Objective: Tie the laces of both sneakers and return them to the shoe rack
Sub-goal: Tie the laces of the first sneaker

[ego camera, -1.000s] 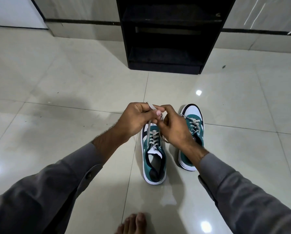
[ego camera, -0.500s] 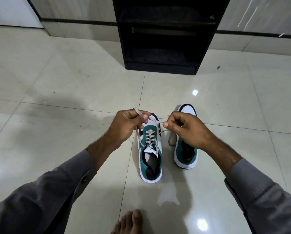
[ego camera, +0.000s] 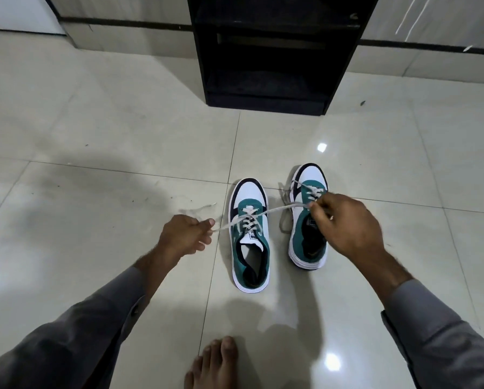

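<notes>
Left hand [ego camera: 183, 237] and right hand [ego camera: 344, 223] each pinch one lace end [ego camera: 280, 210] of the left sneaker [ego camera: 250, 242], on the floor [ego camera: 123, 136] before the shoe rack [ego camera: 266, 51]. Pull evenly outward, keeping both grips closed until the crossing seats.

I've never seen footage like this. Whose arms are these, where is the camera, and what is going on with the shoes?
No machine here: a person wears a camera on the head, looking down at their own arms. The left hand and right hand each pinch one end of the lace of the left sneaker, pulling it taut sideways. The right sneaker stands beside it on the tiled floor, its laces loose. The black shoe rack waits behind. A bare foot shows at the bottom.
</notes>
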